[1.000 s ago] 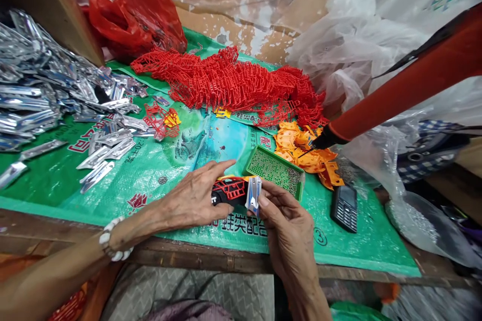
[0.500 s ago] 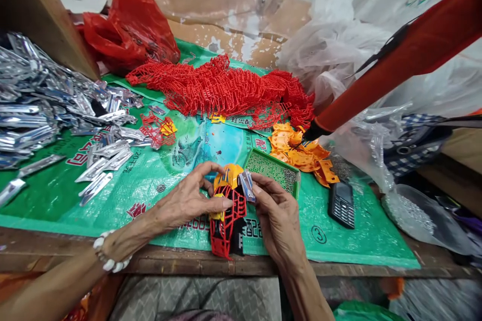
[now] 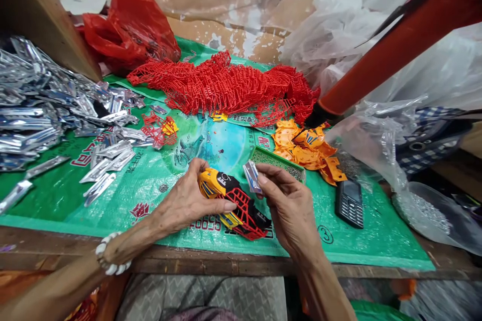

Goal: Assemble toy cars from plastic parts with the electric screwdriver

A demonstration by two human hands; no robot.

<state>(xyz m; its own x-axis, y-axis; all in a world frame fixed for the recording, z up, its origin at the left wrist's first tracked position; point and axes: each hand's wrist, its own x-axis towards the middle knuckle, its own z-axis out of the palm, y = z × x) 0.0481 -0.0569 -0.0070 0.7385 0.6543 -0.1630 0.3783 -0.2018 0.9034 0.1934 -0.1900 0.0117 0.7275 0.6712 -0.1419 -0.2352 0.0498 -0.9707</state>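
My left hand [image 3: 192,193] grips a toy car body [image 3: 241,203] with an orange-yellow end, black panels and a red lattice frame. Its thumb presses on the red lattice. Between the thumb and fingers of my right hand [image 3: 289,205] is a small silvery strip part [image 3: 251,176] with blue marks, held up just apart from the car body. Behind the right hand stands a shallow green tray [image 3: 259,153] of tiny metal pieces, partly covered by the hand. Near it lies a heap of orange plastic parts [image 3: 297,138].
Red lattice frames [image 3: 226,85] are heaped at the back. Silvery parts [image 3: 30,105] pile up at the left. A black keypad phone [image 3: 350,203], a clear bag of small metal bits [image 3: 425,210] and a slanting red pole [image 3: 387,45] stand at the right.
The car body has turned so its orange end points up-left and its far end swings to the right. My right hand has moved right slightly, with the silvery part now apart from the body.
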